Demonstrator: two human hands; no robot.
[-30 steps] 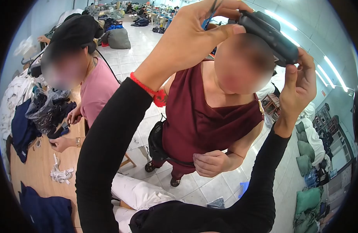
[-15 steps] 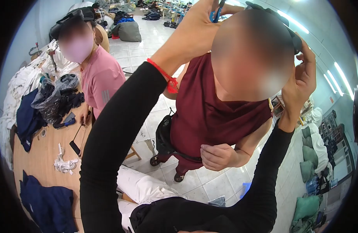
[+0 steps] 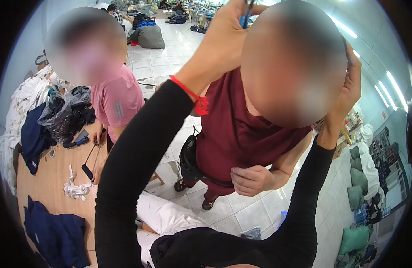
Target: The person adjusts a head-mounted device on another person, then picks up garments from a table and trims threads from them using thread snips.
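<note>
Two raised hands at either side of a facing person's blurred head, upper right of the frame. The left hand [image 3: 224,35], near a red bracelet [image 3: 200,105], grips a slim blue tool [image 3: 248,16] at the top edge, upper centre; the right hand [image 3: 348,87] has bent fingers, partly hidden, and whether it grips anything cannot be told. Lower left: tabletop [image 3: 47,181] bearing navy cloth [image 3: 57,232] and white strips [image 3: 76,190].
</note>
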